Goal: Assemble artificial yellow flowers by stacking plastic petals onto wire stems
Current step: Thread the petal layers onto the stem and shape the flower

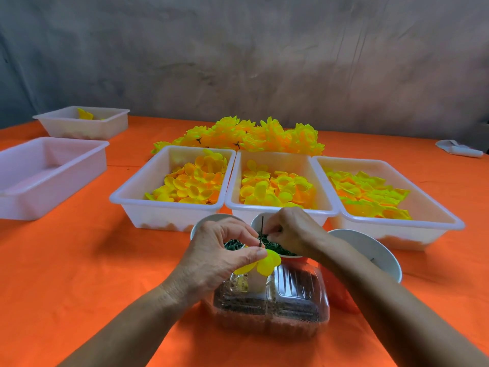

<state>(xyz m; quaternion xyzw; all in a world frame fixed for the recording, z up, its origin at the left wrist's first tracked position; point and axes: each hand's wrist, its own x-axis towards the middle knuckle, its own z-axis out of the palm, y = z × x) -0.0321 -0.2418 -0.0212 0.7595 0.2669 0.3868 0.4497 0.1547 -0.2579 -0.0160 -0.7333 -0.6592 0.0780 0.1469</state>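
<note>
Nearest, above the clear box [272, 308], the left hand [219, 258] pinches a wire stem [262, 231] upright with a yellow petal [267, 262] threaded on, probably to steady it. Just behind, the right hand [293, 234] pinches something small against the stem. Beyond the box, petal trays [169, 210] sit within reach.

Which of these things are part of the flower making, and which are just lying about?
In use: left hand holding yellow petals on a wire stem; right hand over a bowl of green bits; three petal trays; finished flowers.

Lying about: empty tray; white cloth.
</note>
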